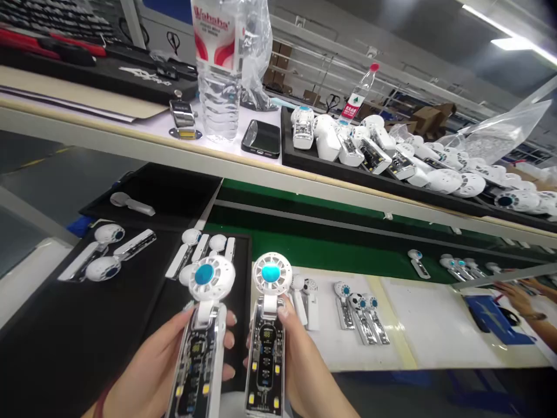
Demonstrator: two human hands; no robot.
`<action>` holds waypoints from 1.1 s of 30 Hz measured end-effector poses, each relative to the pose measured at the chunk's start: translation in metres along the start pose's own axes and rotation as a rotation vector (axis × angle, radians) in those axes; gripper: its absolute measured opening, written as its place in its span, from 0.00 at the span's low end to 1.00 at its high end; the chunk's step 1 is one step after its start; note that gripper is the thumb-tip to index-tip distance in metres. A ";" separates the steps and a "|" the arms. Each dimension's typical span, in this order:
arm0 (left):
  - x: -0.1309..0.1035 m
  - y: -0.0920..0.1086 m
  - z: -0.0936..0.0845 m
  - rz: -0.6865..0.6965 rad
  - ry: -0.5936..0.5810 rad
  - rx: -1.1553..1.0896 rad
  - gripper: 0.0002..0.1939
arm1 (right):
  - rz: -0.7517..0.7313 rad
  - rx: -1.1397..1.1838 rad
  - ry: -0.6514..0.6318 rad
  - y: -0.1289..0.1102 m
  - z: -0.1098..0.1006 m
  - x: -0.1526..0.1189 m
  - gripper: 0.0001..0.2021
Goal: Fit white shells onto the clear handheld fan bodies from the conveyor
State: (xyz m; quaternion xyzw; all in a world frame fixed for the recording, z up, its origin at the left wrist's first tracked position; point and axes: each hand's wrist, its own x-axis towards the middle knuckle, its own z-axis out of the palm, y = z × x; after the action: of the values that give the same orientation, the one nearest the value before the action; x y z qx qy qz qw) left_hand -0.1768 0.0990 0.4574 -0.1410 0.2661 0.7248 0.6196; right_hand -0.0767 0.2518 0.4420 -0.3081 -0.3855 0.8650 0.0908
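Note:
Two white handheld mini fans with clear-fronted handles are held up side by side, blue discs at the middle of their round heads. My left hand (150, 363) is closed around the handle of the left fan (196, 351). The right fan (266, 342) is gripped by my right hand (300, 360), thumb near its neck. Circuit boards with yellow squares and small lit digits show through both handles. The heads stand close together without touching. Just behind them, more fans (217, 242) lie on a black tray (143, 325).
Finished-looking fans (363, 316) lie on the white bench (429, 313) to the right. On the shelf above stand a water bottle (219, 93), a phone (261, 138) and a black tray of fans (383, 148). A co-worker's hands (517, 299) are at far right beside a blue object (496, 319).

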 end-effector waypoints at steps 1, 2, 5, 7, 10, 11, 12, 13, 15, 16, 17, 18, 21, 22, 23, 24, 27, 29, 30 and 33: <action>-0.004 0.002 0.004 -0.005 0.013 0.037 0.18 | 0.064 0.048 -0.020 0.001 0.010 -0.010 0.24; -0.008 0.003 0.009 -0.005 0.026 0.073 0.19 | 0.127 0.110 -0.053 0.001 0.020 -0.019 0.24; -0.017 0.010 0.021 0.009 0.013 0.135 0.22 | 0.237 0.304 -0.206 -0.004 0.045 -0.033 0.25; -0.023 0.013 0.025 0.020 -0.035 0.154 0.22 | 0.229 0.363 -0.277 -0.008 0.055 -0.034 0.25; -0.031 0.018 0.028 0.055 -0.095 0.175 0.21 | 0.194 0.340 -0.307 -0.009 0.063 -0.034 0.24; -0.033 0.019 0.028 0.068 -0.105 0.175 0.20 | 0.179 0.327 -0.306 -0.009 0.065 -0.034 0.24; -0.034 0.020 0.028 0.076 -0.108 0.165 0.18 | 0.169 0.315 -0.301 -0.007 0.066 -0.034 0.24; -0.036 0.021 0.027 0.082 -0.110 0.152 0.16 | 0.166 0.309 -0.297 -0.005 0.067 -0.034 0.25; -0.037 0.023 0.023 0.090 -0.102 0.136 0.15 | 0.162 0.297 -0.283 -0.001 0.069 -0.033 0.25; -0.038 0.024 0.020 0.089 -0.100 0.141 0.15 | 0.158 0.291 -0.276 0.001 0.070 -0.033 0.24; -0.038 0.025 0.018 0.090 -0.102 0.150 0.16 | 0.154 0.282 -0.268 0.003 0.072 -0.032 0.24; -0.038 0.026 0.017 0.087 -0.106 0.164 0.17 | 0.150 0.276 -0.266 0.004 0.073 -0.031 0.24; -0.039 0.031 0.015 0.104 -0.128 0.214 0.18 | 0.141 0.253 -0.271 0.009 0.078 -0.029 0.25; -0.039 0.033 0.014 0.112 -0.125 0.226 0.18 | 0.141 0.232 -0.253 0.012 0.078 -0.028 0.25; -0.038 0.034 0.011 0.124 -0.109 0.236 0.17 | 0.137 0.200 -0.216 0.014 0.078 -0.026 0.24; -0.037 0.035 0.006 0.148 -0.082 0.255 0.16 | 0.125 0.151 -0.171 0.018 0.076 -0.023 0.23; -0.026 0.033 -0.033 0.291 0.088 0.447 0.21 | 0.031 -0.194 -0.051 0.036 0.060 -0.009 0.19; -0.014 0.030 -0.077 0.395 0.243 0.734 0.27 | -0.051 -0.569 -0.055 0.054 0.043 0.006 0.18; -0.007 0.029 -0.102 0.406 0.381 0.952 0.29 | -0.088 -0.770 -0.090 0.064 0.034 0.014 0.17; 0.010 0.031 -0.168 0.358 0.587 1.141 0.34 | -0.257 -1.338 -0.313 0.098 0.012 0.041 0.18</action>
State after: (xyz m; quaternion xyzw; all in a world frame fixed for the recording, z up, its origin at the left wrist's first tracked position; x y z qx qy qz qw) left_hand -0.2298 0.0107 0.3210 0.0639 0.7851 0.4933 0.3689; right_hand -0.1079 0.1932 0.3581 -0.1215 -0.8772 0.4586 -0.0736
